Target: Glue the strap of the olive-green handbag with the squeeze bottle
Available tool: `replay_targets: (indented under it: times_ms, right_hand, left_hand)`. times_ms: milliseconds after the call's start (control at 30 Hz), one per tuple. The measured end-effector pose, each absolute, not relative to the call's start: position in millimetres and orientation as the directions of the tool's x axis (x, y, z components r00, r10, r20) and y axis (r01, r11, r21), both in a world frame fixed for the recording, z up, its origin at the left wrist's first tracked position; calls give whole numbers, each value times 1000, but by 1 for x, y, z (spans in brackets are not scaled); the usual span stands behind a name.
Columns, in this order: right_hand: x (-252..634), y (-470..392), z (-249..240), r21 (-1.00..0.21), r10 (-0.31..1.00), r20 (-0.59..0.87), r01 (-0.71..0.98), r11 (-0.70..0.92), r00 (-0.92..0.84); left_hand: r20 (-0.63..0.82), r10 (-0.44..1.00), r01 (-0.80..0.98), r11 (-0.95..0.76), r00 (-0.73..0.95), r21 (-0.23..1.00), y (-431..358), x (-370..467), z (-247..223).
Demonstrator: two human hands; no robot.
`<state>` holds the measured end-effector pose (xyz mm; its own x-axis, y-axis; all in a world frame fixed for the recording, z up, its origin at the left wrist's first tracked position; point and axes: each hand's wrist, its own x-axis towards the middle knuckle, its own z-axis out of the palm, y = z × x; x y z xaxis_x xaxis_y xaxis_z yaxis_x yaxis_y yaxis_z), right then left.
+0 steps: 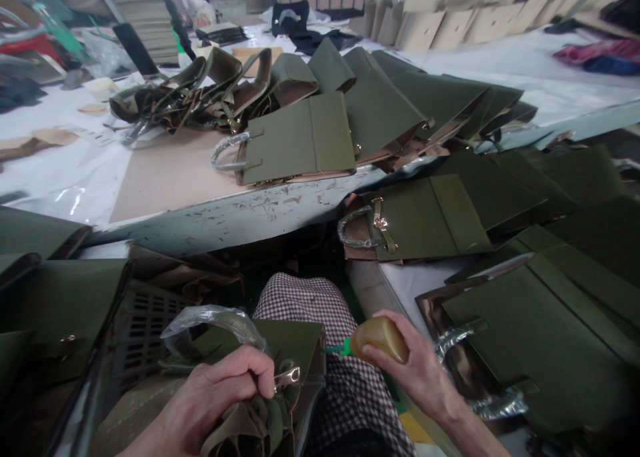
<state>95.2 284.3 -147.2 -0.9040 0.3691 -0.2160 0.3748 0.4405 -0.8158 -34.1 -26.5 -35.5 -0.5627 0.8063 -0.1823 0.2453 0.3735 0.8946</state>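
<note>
On my lap lies an olive-green handbag (287, 337) with a plastic-wrapped handle (215, 320) and a gold-coloured metal fitting (289, 376). My left hand (220, 394) is closed on the bag beside that fitting, fingers bent over its strap and folded material. In my right hand (415, 364) is a squeeze bottle (381, 340) of amber-brown liquid, held on its side. The bottle's green nozzle (340, 348) points left, its thin tip at or very near the bag's right edge; whether they touch I cannot tell.
Several olive handbags (300, 140) lie along the white-covered table (165, 197) ahead. More bags (540, 330) are stacked to my right, and others (55, 310) at left beside a grey plastic crate (145, 324). Beige panels (465, 27) stand in a row at the back.
</note>
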Motion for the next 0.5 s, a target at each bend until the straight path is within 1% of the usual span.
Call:
replay_targets:
  times_ms: [100,333,433,500]
  right_hand:
    - [95,283,-150,-815,398,-205,381,436,-894]
    - [99,283,-136,-816,316,-321,430,386,-893]
    - [101,286,-135,-806,370,-353,480,346,-859]
    - [103,288,-135,-800,409,-369,510,318,-834]
  left_hand:
    - [-109,829,298,315,-549,901,-28,-32,-38]
    - [-120,878,318,291,-463,902,-44,-32,-54]
    - [-177,886,281,317,-429,906,-53,-30,-62]
    - [-259,851,210,387,-457,898,-57,-27,-66]
